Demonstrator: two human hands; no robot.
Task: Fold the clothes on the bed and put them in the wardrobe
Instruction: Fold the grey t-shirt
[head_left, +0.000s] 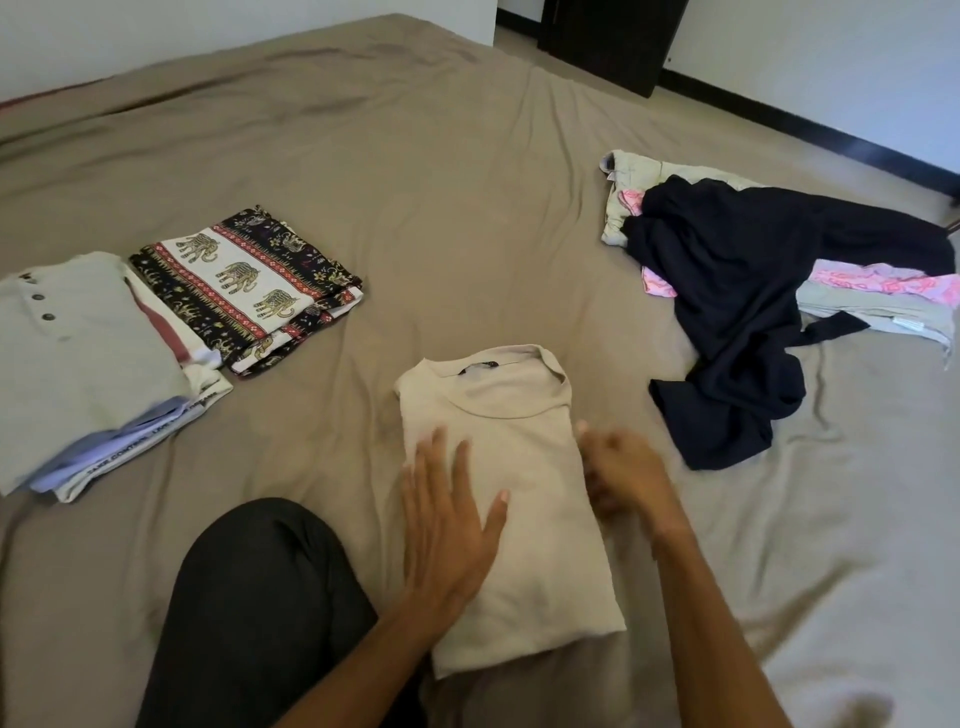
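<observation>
Two hands work on a beige T-shirt that lies on the bed, a little in from its near edge, neckline pointing toward the far edge and the sides already folded in to make a long narrow strip. The left hand presses flat on the shirt's left half, fingers straight and spread. The right hand sits at the shirt's right edge with its fingers curled, but it is blurred, so whether it pinches the cloth cannot be told. A knee in dark trousers rests on the sheet just left of the shirt. Toward the bed's left edge stands a stack of folded clothes topped by a grey buttoned shirt, and touching it on the far right side lies a folded elephant-print cloth. Near the right edge sprawls an unfolded heap: a dark garment over pink and pale green pieces.
</observation>
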